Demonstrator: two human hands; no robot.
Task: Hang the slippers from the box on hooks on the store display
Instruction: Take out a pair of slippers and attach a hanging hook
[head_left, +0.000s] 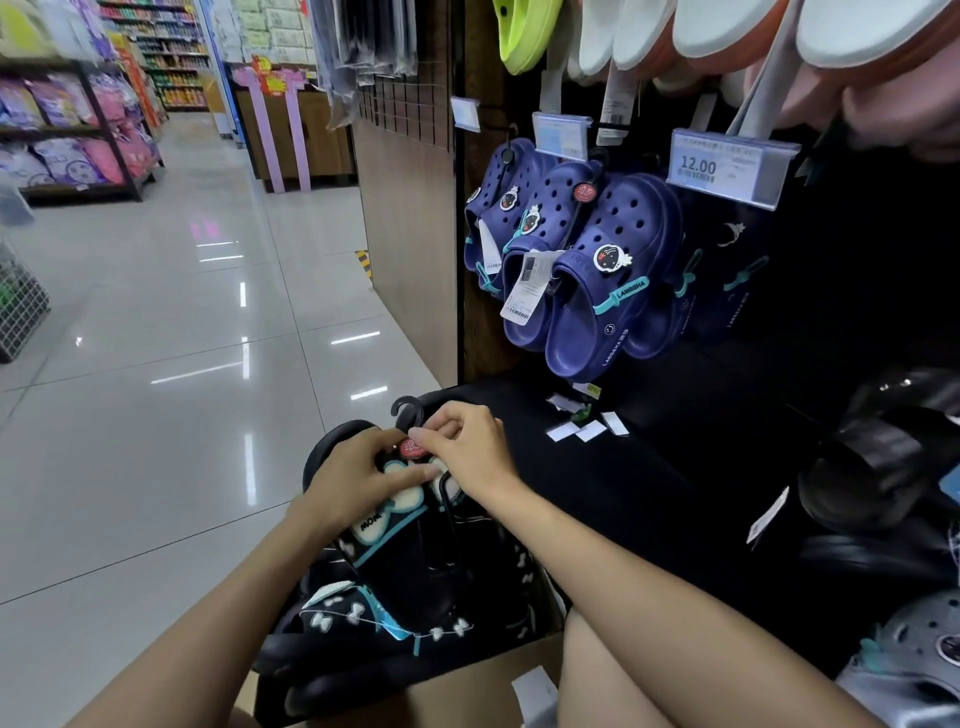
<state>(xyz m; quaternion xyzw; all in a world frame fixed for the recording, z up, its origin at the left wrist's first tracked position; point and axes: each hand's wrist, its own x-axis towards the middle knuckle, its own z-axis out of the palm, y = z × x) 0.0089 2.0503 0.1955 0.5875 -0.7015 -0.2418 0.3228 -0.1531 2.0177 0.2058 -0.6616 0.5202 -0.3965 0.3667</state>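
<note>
1. Slippers (400, 530), a dark pair with white bows, are held over the cardboard box (467, 691), which has more dark slippers inside.
2. Left hand (358, 483) grips the pair from the side.
3. Right hand (465, 447) pinches the black hanger hook (408, 410) at its top.
4. Blue slippers (597, 270) hang on the display above, under a price tag (727, 166).
</note>
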